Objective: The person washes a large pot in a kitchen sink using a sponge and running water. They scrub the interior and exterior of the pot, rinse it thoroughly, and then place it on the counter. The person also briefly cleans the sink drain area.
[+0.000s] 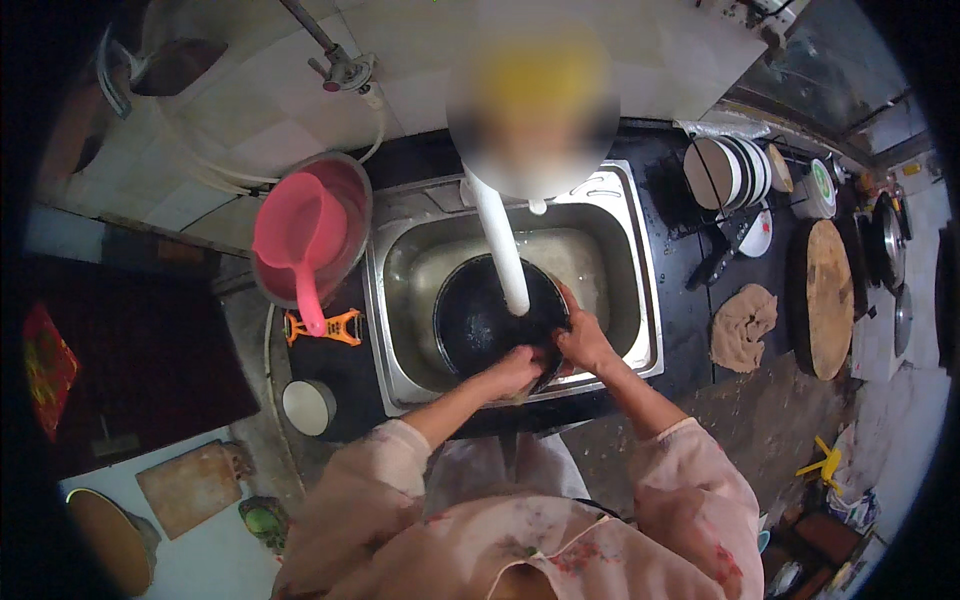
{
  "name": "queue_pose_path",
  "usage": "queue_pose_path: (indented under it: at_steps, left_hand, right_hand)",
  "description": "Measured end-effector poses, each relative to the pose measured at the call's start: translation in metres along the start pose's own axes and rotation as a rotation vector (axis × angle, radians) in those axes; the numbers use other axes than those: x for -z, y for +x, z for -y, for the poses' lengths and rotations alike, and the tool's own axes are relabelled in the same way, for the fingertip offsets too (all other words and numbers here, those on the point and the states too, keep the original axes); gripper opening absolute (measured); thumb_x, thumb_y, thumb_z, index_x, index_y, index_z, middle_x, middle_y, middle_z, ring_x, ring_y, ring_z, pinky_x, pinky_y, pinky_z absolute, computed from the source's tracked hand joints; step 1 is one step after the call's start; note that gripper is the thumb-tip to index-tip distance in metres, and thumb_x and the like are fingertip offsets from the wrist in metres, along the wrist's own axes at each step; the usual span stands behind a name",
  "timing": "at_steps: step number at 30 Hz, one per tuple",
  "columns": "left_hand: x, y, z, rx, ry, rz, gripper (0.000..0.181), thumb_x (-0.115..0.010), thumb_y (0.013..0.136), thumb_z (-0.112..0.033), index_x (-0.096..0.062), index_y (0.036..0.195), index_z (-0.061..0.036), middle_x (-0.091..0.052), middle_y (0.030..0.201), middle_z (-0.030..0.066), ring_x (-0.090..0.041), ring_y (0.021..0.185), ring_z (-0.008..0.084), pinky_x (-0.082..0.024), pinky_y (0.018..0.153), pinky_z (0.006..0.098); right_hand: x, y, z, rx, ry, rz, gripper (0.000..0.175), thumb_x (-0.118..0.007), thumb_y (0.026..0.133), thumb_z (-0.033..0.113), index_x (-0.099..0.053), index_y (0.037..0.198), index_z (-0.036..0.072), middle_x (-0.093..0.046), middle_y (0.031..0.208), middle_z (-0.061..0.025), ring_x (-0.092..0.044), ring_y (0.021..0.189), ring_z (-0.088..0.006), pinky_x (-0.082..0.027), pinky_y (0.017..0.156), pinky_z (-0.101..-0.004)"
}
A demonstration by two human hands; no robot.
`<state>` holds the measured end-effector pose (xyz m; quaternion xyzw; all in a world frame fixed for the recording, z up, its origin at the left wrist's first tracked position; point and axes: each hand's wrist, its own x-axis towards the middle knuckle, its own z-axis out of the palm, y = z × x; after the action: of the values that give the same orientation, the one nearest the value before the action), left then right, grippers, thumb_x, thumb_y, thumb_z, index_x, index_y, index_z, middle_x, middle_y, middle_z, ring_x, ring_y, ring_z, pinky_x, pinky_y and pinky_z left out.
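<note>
A round black pan (480,315) lies tilted inside the stainless steel sink (379,322), with its hollow side up. My right hand (583,339) grips the pan's right rim. Over the near part of the pan is my left hand (517,369), fingers curled and slightly blurred; whether anything is in it cannot be made out. A white faucet spout (499,240) reaches down over the pan, its tip in front of the dark surface. Shallow water seems to cover the sink bottom behind the pan.
Left of the sink are a pink dipper (304,225) in a metal-rimmed basin (360,202), an orange peeler (337,328) and a white bowl (309,407). On the right stand racked plates (712,172), a crumpled brown cloth (744,328) and a round wooden chopping board (829,300).
</note>
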<state>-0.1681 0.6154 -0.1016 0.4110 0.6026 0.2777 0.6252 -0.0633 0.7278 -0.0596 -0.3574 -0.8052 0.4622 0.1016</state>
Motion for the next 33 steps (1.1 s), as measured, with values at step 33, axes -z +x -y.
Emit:
queue_pose_path:
  at_steps: [33]
  left_hand:
    - [0.069,-0.041,0.014,-0.222,1.378,-0.582,0.043,-0.046,0.081,-0.011,-0.043,0.123,-0.0077,-0.041,0.13,0.012,-0.033,0.123,0.0292,-0.035,0.097,0.0369]
  right_hand:
    - [0.023,-0.01,-0.004,-0.234,-0.041,0.071,0.076,-0.047,0.071,-0.003,-0.011,0.137,0.008,-0.058,0.09,-0.0284,-0.063,0.057,-0.034,-0.055,0.047,-0.0369]
